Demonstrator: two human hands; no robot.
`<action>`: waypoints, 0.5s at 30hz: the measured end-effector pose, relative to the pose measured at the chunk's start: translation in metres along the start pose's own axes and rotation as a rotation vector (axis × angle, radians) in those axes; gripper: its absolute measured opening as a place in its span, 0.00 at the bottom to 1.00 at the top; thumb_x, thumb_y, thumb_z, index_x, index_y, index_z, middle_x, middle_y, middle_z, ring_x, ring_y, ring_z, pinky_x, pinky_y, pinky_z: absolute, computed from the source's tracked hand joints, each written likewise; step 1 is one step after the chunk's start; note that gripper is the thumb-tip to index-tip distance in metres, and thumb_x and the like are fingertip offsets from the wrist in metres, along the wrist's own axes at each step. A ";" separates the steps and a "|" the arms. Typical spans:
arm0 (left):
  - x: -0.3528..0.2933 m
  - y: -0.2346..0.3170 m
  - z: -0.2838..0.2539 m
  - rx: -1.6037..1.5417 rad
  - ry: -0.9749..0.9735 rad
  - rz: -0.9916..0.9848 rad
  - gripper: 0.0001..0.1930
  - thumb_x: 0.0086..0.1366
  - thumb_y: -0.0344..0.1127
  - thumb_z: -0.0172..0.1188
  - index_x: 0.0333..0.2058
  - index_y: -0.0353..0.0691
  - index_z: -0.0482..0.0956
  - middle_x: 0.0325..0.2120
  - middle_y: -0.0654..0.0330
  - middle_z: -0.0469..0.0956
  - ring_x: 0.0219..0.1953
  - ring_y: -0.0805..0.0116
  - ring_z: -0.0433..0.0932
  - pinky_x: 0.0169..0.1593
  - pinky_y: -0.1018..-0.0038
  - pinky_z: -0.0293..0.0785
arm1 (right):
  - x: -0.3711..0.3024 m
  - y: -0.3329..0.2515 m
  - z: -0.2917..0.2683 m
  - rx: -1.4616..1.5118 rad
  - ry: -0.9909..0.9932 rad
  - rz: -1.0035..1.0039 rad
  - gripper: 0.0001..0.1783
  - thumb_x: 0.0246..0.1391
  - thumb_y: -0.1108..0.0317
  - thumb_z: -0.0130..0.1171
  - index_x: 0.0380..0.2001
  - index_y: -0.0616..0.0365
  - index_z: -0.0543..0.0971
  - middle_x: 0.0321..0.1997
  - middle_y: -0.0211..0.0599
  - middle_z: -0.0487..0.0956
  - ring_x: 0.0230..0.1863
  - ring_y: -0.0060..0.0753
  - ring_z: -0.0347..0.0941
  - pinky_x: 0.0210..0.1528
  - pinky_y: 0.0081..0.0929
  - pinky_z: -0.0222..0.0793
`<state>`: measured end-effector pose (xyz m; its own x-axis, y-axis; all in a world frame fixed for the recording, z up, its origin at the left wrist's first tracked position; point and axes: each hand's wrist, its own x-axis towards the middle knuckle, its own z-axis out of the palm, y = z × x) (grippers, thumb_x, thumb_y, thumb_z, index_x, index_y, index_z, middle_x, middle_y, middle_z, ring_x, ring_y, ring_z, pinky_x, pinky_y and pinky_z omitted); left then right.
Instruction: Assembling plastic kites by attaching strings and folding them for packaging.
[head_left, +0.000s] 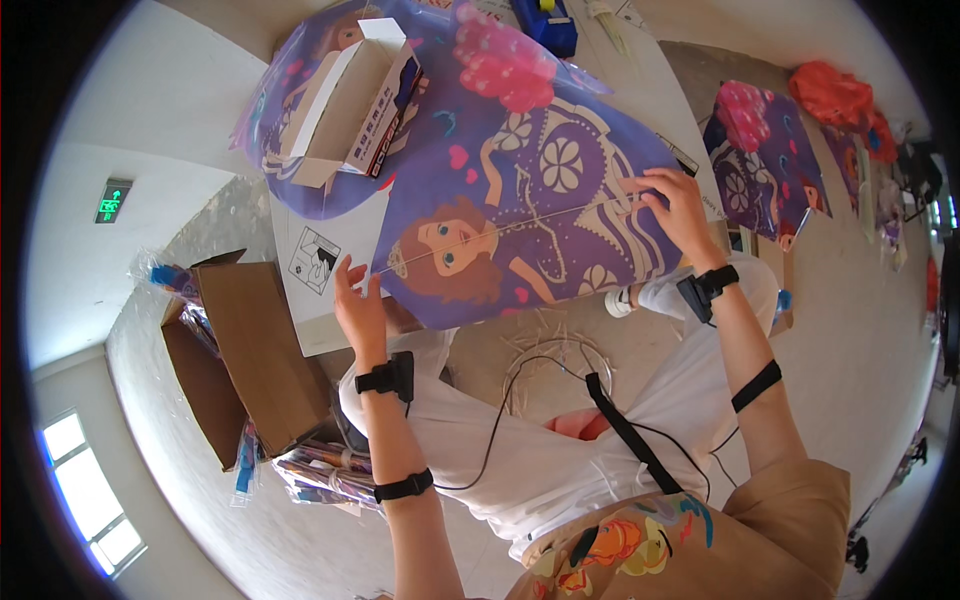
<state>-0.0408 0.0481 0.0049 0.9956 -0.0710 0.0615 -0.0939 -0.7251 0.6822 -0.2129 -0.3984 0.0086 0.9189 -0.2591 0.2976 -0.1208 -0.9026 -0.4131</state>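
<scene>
Grey floor (480, 365) below; hands (362, 315) spread across purple sheet (520, 240) (fingers curled).

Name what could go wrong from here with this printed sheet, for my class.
1. The thin strand between the left hand and right hand might slip askew on the purple sheet.
2. That sheet overhangs the white table, so a tug could shift or crease it.
3. The open box sits on printed sheeting, so it might tip if that moves.
</scene>
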 end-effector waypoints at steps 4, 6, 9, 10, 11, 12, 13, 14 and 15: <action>0.000 0.024 -0.015 -0.040 0.019 0.074 0.23 0.56 0.25 0.63 0.52 0.40 0.74 0.39 0.57 0.79 0.45 0.60 0.76 0.47 0.66 0.71 | 0.002 -0.002 -0.006 0.001 0.041 -0.021 0.13 0.47 0.76 0.62 0.39 0.54 0.81 0.44 0.35 0.79 0.50 0.41 0.73 0.53 0.36 0.63; -0.002 0.043 -0.020 -0.015 -0.010 0.110 0.21 0.56 0.25 0.62 0.50 0.39 0.75 0.40 0.56 0.78 0.45 0.59 0.76 0.48 0.66 0.71 | 0.006 -0.006 -0.011 -0.006 0.058 -0.033 0.13 0.47 0.77 0.62 0.38 0.54 0.81 0.44 0.35 0.79 0.49 0.41 0.73 0.52 0.36 0.64; -0.011 0.075 -0.008 0.013 -0.099 0.267 0.16 0.54 0.24 0.62 0.43 0.37 0.78 0.42 0.54 0.77 0.46 0.55 0.75 0.50 0.66 0.71 | 0.009 -0.025 -0.008 0.023 0.078 -0.050 0.11 0.45 0.77 0.62 0.36 0.55 0.80 0.42 0.35 0.79 0.47 0.41 0.73 0.49 0.35 0.66; -0.014 0.078 0.001 -0.011 -0.126 0.312 0.16 0.52 0.23 0.63 0.41 0.37 0.78 0.42 0.55 0.77 0.47 0.54 0.74 0.50 0.67 0.71 | 0.011 -0.038 -0.002 0.057 0.070 -0.092 0.10 0.45 0.77 0.62 0.34 0.55 0.80 0.39 0.35 0.78 0.45 0.41 0.73 0.46 0.35 0.67; -0.017 0.081 0.012 -0.006 -0.125 0.313 0.16 0.52 0.23 0.63 0.41 0.37 0.78 0.42 0.55 0.77 0.47 0.54 0.74 0.50 0.67 0.71 | 0.012 -0.050 0.004 0.089 0.063 -0.133 0.09 0.44 0.77 0.62 0.33 0.56 0.80 0.37 0.35 0.77 0.42 0.41 0.73 0.44 0.35 0.67; -0.021 0.089 0.027 -0.013 -0.131 0.440 0.15 0.51 0.23 0.63 0.40 0.38 0.78 0.41 0.56 0.77 0.46 0.55 0.74 0.50 0.66 0.71 | 0.011 -0.060 0.012 0.085 0.062 -0.129 0.09 0.44 0.77 0.62 0.33 0.56 0.80 0.37 0.35 0.77 0.42 0.41 0.73 0.44 0.35 0.67; -0.024 0.098 0.038 -0.018 -0.135 0.570 0.14 0.50 0.23 0.64 0.38 0.38 0.79 0.40 0.58 0.77 0.45 0.55 0.74 0.49 0.66 0.71 | 0.011 -0.073 0.019 0.137 0.047 -0.156 0.08 0.44 0.77 0.63 0.31 0.56 0.79 0.34 0.34 0.75 0.41 0.40 0.72 0.43 0.35 0.67; -0.025 0.106 0.048 -0.018 -0.138 0.574 0.14 0.50 0.23 0.64 0.38 0.38 0.79 0.40 0.58 0.77 0.45 0.55 0.74 0.49 0.66 0.71 | 0.012 -0.083 0.025 0.190 0.032 -0.183 0.08 0.43 0.77 0.63 0.30 0.57 0.79 0.32 0.33 0.73 0.39 0.40 0.72 0.42 0.36 0.67; -0.026 0.111 0.057 0.009 -0.167 0.590 0.13 0.49 0.24 0.64 0.37 0.39 0.79 0.39 0.58 0.76 0.44 0.56 0.74 0.47 0.65 0.71 | 0.013 -0.091 0.033 0.194 0.033 -0.182 0.08 0.43 0.77 0.63 0.30 0.57 0.79 0.32 0.33 0.73 0.39 0.40 0.72 0.42 0.36 0.67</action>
<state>-0.0775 -0.0693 0.0376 0.7619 -0.5681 0.3111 -0.6295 -0.5364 0.5621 -0.1773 -0.3082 0.0219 0.9058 -0.1128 0.4084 0.1220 -0.8536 -0.5065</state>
